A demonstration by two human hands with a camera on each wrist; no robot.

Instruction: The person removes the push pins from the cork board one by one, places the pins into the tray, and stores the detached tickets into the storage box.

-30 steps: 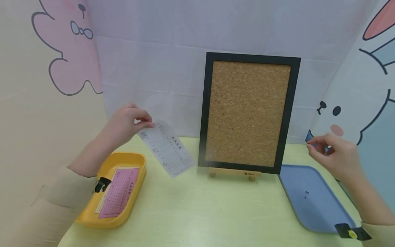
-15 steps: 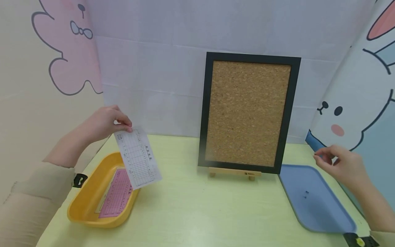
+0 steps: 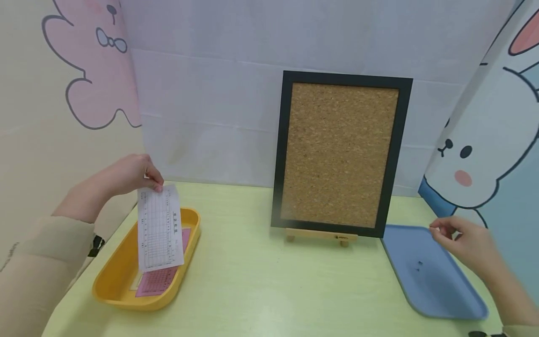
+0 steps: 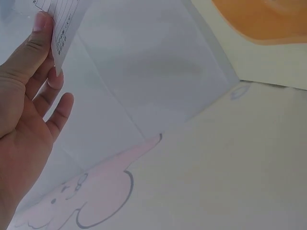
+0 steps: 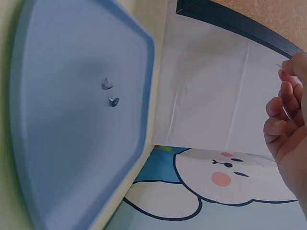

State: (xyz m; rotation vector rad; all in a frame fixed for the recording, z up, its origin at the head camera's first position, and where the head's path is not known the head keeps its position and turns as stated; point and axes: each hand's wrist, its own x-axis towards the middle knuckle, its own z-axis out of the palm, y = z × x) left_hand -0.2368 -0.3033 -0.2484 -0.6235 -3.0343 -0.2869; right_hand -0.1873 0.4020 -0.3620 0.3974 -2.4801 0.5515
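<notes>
My left hand [image 3: 130, 175] pinches the top edge of a white printed paper form [image 3: 161, 229], which hangs down in front of the yellow tray [image 3: 113, 276]. In the left wrist view only a corner of the form [image 4: 63, 33] shows at the fingertips. A pink printed form [image 3: 156, 283] lies in that tray, partly covered by the white one. Over the blue tray my right hand [image 3: 467, 243] pinches a thumbtack; its thin pin [image 5: 279, 65] sticks out from the fingertips, the head hidden. Two metal thumbtacks [image 5: 110, 93] lie on the blue tray [image 5: 72, 139].
A corkboard [image 3: 341, 154] in a black frame stands on a small wooden easel [image 3: 320, 235] at the back of the light green table [image 3: 269, 285]. White curtain [image 3: 210, 117] hangs behind. A pale paper [image 3: 135, 281] peeks out beneath the pink form.
My left hand has moved left and slightly down with the white form, which now hangs more upright over the yellow tray. The right hand has lowered a little and shifted slightly right.
</notes>
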